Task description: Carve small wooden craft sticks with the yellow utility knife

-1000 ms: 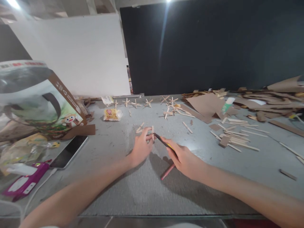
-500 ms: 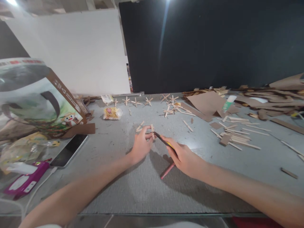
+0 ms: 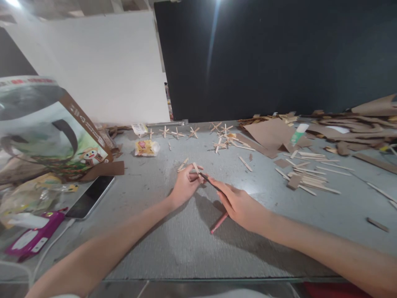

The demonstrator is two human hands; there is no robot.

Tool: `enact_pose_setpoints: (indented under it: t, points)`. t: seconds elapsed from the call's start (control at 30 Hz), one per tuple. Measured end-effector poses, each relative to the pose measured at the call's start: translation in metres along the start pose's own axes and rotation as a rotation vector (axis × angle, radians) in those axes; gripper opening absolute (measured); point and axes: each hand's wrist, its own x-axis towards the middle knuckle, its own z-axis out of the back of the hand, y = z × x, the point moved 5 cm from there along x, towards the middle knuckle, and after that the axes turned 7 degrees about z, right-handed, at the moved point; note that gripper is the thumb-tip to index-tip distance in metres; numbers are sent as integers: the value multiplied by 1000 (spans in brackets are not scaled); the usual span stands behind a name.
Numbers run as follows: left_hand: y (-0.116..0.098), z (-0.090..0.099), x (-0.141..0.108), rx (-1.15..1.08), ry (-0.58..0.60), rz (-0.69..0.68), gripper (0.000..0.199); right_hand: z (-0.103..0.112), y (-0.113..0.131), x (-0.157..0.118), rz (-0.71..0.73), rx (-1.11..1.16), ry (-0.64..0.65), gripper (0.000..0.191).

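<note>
Near the middle of the table, my left hand pinches a short wooden craft stick between thumb and fingers. My right hand is wrapped round a dark box cutter, whose tip touches the lower end of the stick. Most of the cutter's handle is hidden by my fingers. Under my right wrist lies a reddish pencil, partly covered. Just beyond my left hand rest a couple of loose stick pieces.
Several star shapes made of sticks line the back. A stick pile, cardboard and a glue stick lie to the right. A phone, purple box and large plastic jar occupy the left.
The craft stick has tilted to the left in my left hand. My right hand has turned slightly, with its forefinger stretched farther along the cutter, hiding the yellow part of the handle.
</note>
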Motion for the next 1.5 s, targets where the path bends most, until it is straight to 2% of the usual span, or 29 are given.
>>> enact_pose_setpoints:
  t: [0.27,0.5,0.67,0.77,0.97,1.1,1.3,1.5]
  points:
    - [3,0,1,83,12,-34,56,3,3,1,3,36,-14,53]
    - [-2,-1,-5,236,-61,-95,29,8,8,3,8,128,-11,49]
    - [0,-4,-5,159,-20,-34,34,6,7,4,-35,139,20,49]
    - [-2,-4,-6,178,-48,-61,33,4,8,4,-26,130,15,49]
    - [-4,-3,-7,252,-92,-104,20,12,12,4,-8,138,-3,47]
    - [-2,-3,-6,200,-65,-68,23,13,11,5,-28,134,21,48]
    - [0,-4,-5,180,-51,-80,25,5,10,5,-7,135,-17,48]
    - [3,-4,-4,137,-74,-58,21,21,12,12,-69,94,58,47]
